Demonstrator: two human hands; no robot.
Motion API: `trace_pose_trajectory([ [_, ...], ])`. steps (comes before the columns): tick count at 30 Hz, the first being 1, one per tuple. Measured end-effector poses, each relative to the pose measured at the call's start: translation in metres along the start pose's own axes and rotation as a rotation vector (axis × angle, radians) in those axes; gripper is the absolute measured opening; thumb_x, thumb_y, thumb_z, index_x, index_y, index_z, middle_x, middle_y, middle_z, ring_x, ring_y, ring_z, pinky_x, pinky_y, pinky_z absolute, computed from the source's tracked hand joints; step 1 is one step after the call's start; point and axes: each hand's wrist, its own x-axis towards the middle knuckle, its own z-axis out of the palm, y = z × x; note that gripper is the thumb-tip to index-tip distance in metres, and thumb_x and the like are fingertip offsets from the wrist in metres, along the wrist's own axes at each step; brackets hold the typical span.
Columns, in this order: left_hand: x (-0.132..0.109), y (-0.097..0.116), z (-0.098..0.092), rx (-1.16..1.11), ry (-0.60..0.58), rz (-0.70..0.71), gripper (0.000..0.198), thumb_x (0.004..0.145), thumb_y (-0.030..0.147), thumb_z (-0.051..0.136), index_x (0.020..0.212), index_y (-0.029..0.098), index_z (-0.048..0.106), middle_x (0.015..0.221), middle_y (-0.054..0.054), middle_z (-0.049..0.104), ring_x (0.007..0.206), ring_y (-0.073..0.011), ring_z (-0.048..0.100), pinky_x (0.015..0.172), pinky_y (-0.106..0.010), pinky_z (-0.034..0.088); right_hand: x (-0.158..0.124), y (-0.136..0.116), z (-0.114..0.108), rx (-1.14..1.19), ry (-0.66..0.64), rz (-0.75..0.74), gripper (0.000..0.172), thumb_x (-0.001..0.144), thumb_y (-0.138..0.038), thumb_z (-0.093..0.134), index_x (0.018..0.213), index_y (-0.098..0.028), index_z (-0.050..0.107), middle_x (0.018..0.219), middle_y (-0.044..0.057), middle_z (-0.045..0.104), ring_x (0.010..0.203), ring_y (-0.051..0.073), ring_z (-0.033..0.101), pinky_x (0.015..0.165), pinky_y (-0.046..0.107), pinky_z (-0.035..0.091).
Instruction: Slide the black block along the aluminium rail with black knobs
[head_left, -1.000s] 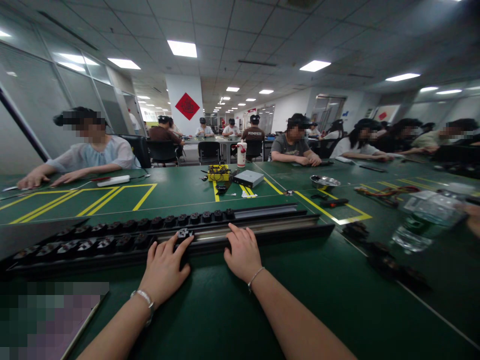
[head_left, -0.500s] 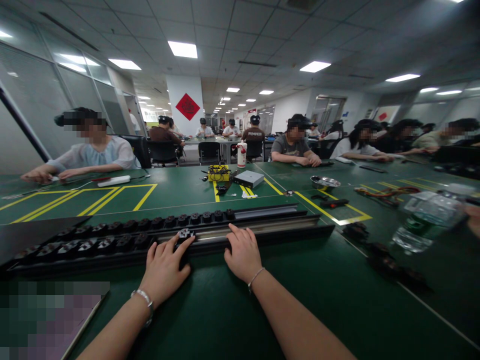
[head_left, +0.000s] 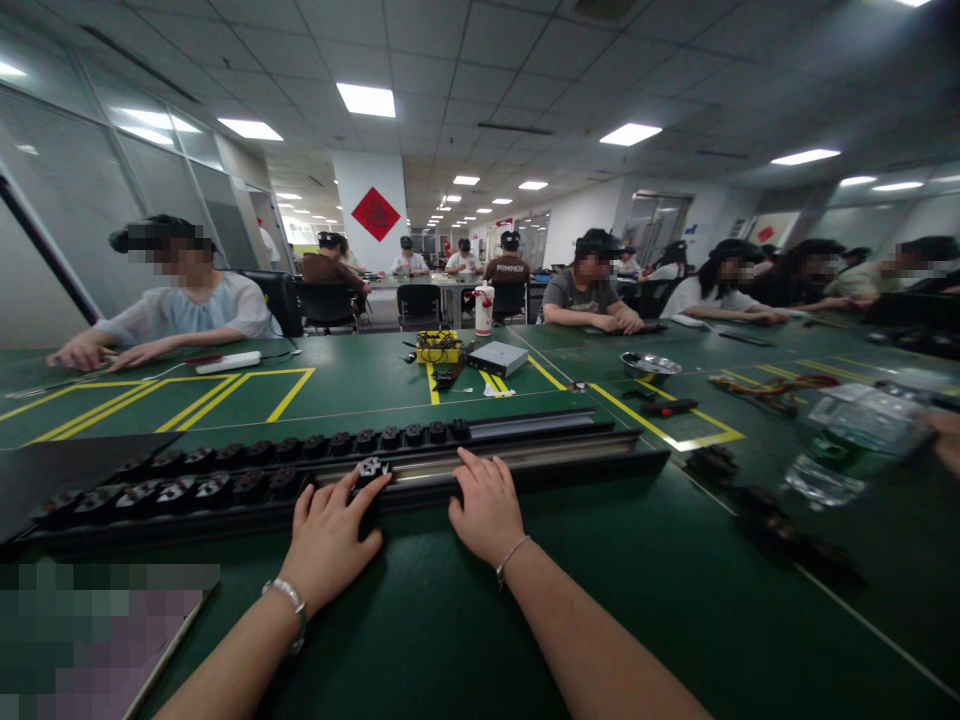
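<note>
Modules (head_left: pixel 177 491) line the rail (head_left: pixel 427 467) at ten o'clock from the left hand (head_left: pixel 336 540); its fingers (head_left: pixel 367 490) flank a lone module (head_left: pixel 373 467) at one, grip unclear, apparently positioning it; sliding calls for even pressure. Right hand (head_left: pixel 486 508): loose, unclenched.

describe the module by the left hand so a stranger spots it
On the green table, find the nearer black rail. In it, at the left hand, sits a grey-topped module. Unlike the row of modules to its left, it stands alone.
</note>
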Motion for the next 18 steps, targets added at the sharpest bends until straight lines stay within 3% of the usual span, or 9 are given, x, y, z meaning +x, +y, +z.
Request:
trace_pose_trajectory([
  [18, 0.0002, 0.0003, -0.0016, -0.02, -0.03, -0.012, 0.06, 0.07, 0.032, 0.05, 0.129, 0.039, 0.041, 0.137, -0.002, 0.043, 0.118, -0.0263, 0.042, 0.106, -0.048, 0.014, 0.0, -0.0014, -0.0016, -0.015, -0.013, 0.005, 0.024, 0.074, -0.025, 0.053, 0.097, -0.023, 0.057, 0.132, 0.002, 0.048, 0.116, 0.018, 0.041, 0.108, 0.038, 0.015],
])
